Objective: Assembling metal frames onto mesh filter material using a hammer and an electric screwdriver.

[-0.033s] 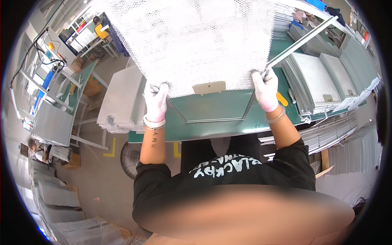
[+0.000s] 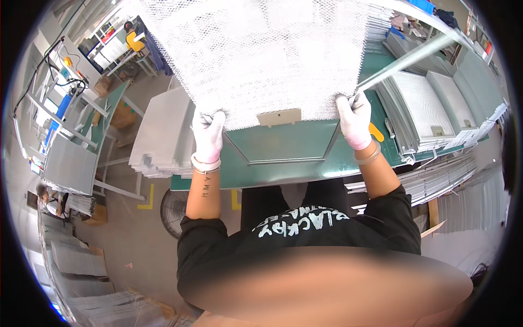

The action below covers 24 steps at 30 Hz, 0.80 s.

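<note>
From my distant seat I am looking down on a green table (image 2: 267, 173), with a white mesh panel (image 2: 267, 65) hanging over its middle, seemingly tilting upward, its far end running out of view. A stack of pale panels (image 2: 163, 122) is sitting at the left, probably for easy reach. A thin rectangular frame (image 2: 286, 161) is apparently lying on the table, the panel's near edge partly covering it. A pale bar (image 2: 406, 61) is slanting off beside the right hand (image 2: 355, 124) (I am not able to tell whether it is being held). That hand and the left hand (image 2: 208, 136), both gloved, are pinching the panel narrowly near its two near corners, presumably gripping far apart for steadiness. Its long axis is apparently pointing away from the body, though the cropped end is leaving that unsure; a tan plate (image 2: 279, 117) is marking the near edge.
</note>
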Motion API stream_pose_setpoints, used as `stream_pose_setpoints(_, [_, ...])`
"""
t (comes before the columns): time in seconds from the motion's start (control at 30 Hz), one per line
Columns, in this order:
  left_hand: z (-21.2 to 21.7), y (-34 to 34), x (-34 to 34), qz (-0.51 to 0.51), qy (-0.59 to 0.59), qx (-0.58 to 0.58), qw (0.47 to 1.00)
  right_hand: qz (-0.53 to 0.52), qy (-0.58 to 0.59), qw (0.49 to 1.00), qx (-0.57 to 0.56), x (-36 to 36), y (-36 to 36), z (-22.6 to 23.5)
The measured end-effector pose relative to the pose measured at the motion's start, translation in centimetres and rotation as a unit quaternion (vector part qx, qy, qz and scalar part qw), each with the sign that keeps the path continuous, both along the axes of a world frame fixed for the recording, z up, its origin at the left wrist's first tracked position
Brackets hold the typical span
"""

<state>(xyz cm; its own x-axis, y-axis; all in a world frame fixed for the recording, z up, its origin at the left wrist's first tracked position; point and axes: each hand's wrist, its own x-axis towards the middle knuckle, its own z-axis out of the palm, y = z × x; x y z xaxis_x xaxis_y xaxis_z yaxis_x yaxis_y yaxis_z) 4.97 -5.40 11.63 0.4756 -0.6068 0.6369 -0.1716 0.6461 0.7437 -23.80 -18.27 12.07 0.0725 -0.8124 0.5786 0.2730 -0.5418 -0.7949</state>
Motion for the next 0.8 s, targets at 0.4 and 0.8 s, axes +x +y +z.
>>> stream_pose_setpoints(0.4, [-10.2,0.4,0.0,-0.011,-0.033,0.164,0.986,0.098,0.173,0.98,-0.024,-2.0,-0.4,-8.5])
stream_pose_setpoints(0.8, [1.8,-0.5,0.0,0.031,-0.034,0.034,0.998,-0.081,0.121,0.986,0.08,0.3,-1.2,1.3])
